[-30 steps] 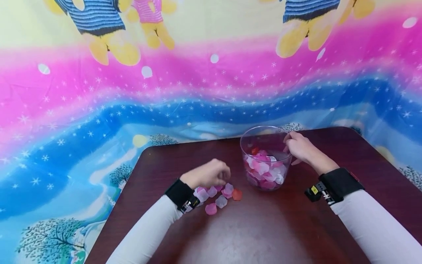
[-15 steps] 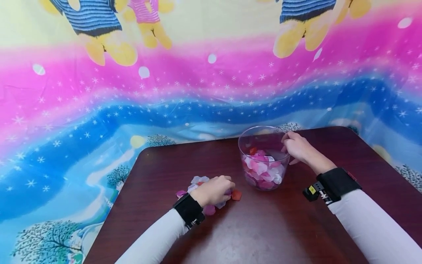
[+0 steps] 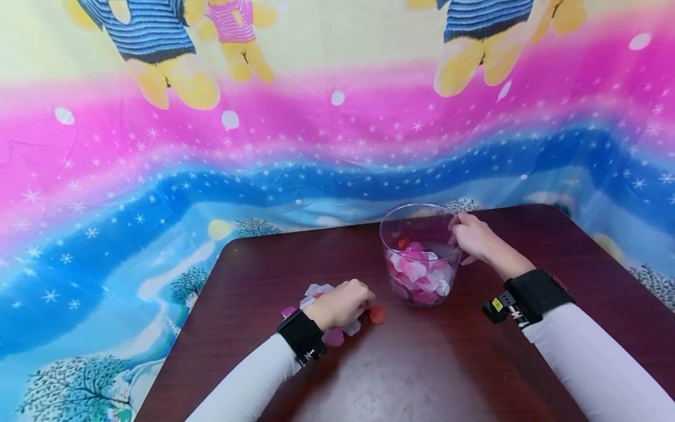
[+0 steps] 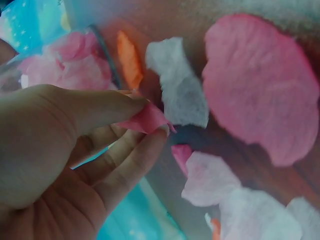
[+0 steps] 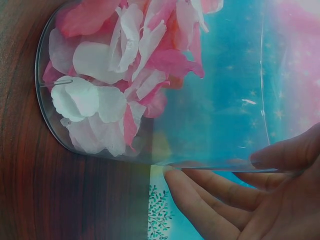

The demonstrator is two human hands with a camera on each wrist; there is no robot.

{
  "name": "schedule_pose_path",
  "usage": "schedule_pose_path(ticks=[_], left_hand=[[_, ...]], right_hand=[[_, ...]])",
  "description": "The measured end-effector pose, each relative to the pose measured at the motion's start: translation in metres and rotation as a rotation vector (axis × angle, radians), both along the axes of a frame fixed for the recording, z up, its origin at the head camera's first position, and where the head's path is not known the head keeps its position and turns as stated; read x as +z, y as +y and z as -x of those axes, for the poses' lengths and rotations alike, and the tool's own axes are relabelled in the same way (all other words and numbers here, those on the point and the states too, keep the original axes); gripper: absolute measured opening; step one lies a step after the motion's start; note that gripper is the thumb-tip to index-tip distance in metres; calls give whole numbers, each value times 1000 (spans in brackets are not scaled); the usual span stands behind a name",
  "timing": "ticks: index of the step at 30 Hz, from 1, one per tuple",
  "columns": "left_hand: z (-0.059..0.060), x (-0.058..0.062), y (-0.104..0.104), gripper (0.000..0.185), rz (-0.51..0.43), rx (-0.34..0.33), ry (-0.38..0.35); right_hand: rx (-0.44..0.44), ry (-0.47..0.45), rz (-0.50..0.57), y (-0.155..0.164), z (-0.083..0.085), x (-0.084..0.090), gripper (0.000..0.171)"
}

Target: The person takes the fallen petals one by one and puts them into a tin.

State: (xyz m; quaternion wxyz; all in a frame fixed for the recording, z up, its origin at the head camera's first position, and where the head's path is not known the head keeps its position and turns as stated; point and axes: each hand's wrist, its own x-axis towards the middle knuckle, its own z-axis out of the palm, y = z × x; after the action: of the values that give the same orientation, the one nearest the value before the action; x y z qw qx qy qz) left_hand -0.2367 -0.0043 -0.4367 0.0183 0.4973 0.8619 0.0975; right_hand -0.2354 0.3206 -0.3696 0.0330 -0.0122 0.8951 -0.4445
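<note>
Left hand sits nearest, down on the loose petal pile on the dark table; wrist view shows thumb and fingers pinching one pink petal, other pink, white and orange petals lie scattered around it. Beyond and to the right, clear glass bowl stands upright, roughly half full of petals. Right hand grips its far-right rim, thumb inside, fingers outside the wall, likely to steady it. Behind the table hangs a colourful cartoon cloth.
</note>
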Motion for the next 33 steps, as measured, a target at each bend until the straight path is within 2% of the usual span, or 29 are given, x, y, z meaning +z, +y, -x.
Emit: schedule_pose_path(ticks=[4, 9, 12, 16, 19, 22, 24, 27, 33], left_hand=[[5, 11, -3, 10, 5, -1, 25], [10, 35, -7, 10, -52, -36, 87], [14, 58, -8, 11, -105, -57, 133], [19, 95, -4, 11, -164, -53, 180], [21, 122, 4, 11, -209, -62, 203], [22, 141, 18, 12, -236, -101, 220], [24, 147, 28, 13, -234, -129, 223], [24, 149, 43, 14, -207, -151, 212], [26, 138, 61, 12, -127, -165, 200]], right_hand=[[-3, -5, 0, 2, 0, 0, 45], [-11, -8, 6, 6, -1, -1, 45], [-12, -9, 4, 8, -1, -1, 46], [-11, -10, 2, 10, 1, -1, 46], [-14, -10, 3, 11, 2, -1, 46], [-21, -8, 2, 11, 1, -1, 45], [-22, -7, 1, 11, 1, -1, 45], [-14, -3, 5, 8, 1, -2, 45], [1, -7, 13, 3, 1, -1, 46]])
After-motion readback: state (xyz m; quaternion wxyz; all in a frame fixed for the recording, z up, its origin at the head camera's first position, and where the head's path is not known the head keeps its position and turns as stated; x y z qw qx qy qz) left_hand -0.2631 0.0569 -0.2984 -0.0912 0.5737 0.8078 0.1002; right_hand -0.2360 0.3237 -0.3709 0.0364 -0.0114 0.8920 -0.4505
